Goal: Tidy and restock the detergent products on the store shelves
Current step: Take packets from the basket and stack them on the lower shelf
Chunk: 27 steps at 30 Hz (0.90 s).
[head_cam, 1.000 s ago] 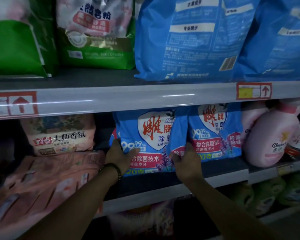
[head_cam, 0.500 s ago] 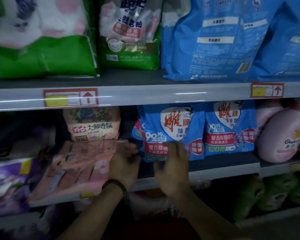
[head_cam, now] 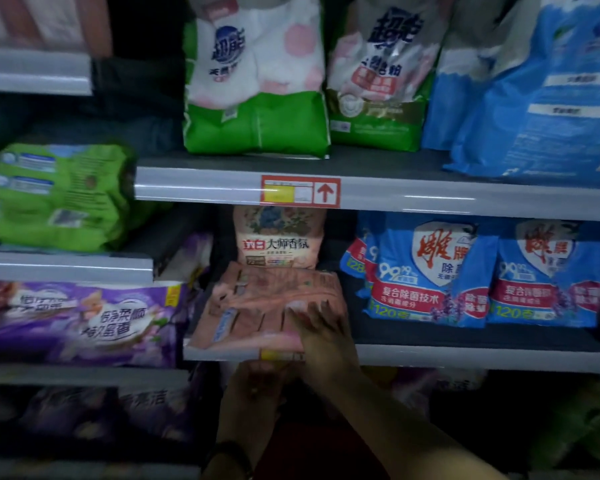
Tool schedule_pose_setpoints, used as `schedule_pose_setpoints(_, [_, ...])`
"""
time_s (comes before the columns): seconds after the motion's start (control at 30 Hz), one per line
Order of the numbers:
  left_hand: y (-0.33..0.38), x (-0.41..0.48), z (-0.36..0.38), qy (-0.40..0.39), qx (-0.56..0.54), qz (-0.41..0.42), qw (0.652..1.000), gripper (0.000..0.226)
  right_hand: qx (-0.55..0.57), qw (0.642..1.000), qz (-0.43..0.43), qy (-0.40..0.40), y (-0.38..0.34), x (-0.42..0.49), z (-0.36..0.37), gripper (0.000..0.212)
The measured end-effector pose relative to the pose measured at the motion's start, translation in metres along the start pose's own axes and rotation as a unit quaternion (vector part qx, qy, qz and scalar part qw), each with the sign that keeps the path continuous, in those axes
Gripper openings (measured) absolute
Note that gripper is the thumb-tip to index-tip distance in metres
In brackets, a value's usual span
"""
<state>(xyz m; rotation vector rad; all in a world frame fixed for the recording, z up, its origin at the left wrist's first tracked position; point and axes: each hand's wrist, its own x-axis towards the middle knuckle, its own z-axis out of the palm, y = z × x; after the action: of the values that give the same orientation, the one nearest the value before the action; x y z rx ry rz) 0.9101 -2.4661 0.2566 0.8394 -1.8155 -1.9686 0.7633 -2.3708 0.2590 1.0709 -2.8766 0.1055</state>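
A pink detergent bag (head_cam: pixel 257 306) lies flat on the middle shelf (head_cam: pixel 465 355), its front edge over the shelf lip. My right hand (head_cam: pixel 321 332) rests on the bag's right front part with fingers spread on top. My left hand (head_cam: pixel 255 384) is just under the shelf lip below the bag; its fingers are blurred and partly hidden. Behind the flat bag stands another pink bag (head_cam: pixel 278 240) upright. To the right stand two blue detergent bags (head_cam: pixel 420 271) (head_cam: pixel 544 271), upright and side by side.
Green-and-white bags (head_cam: pixel 257 98) and large blue bags (head_cam: pixel 534 109) fill the upper shelf (head_cam: pixel 205 188). A purple pack (head_cam: pixel 84 323) and a green pack (head_cam: pixel 56 195) sit on the neighbouring shelves at left. Dim packs show on the lower shelf.
Both hands left the blue bags and moved left to the flat pink bag. The left hand dropped below the shelf lip. My view swung left.
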Motion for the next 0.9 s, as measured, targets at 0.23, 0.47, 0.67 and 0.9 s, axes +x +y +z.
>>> schedule_pose_setpoints(0.23, [0.001, -0.04, -0.022, 0.017, -0.088, -0.088, 0.992, 0.014, -0.029, 0.993, 0.113, 0.016, -0.04, 0.002, -0.015, 0.049])
schedule_pose_setpoints(0.47, [0.019, -0.076, -0.037, 0.043, -0.136, -0.133, 0.981, 0.014, 0.155, 0.969, 0.172, 0.087, -0.023, -0.01, -0.072, 0.031])
schedule_pose_setpoints(0.67, [0.063, -0.077, -0.044, 0.029, -0.101, -0.071, 0.992, 0.017, 0.35, 0.883, 0.152, 0.273, -0.027, -0.062, -0.11, 0.043])
schedule_pose_setpoints(0.9, [0.072, -0.065, -0.054, 0.034, -0.055, -0.004, 0.998, 0.094, 0.569, 0.75, 0.217, 0.259, -0.027, -0.106, -0.125, 0.031])
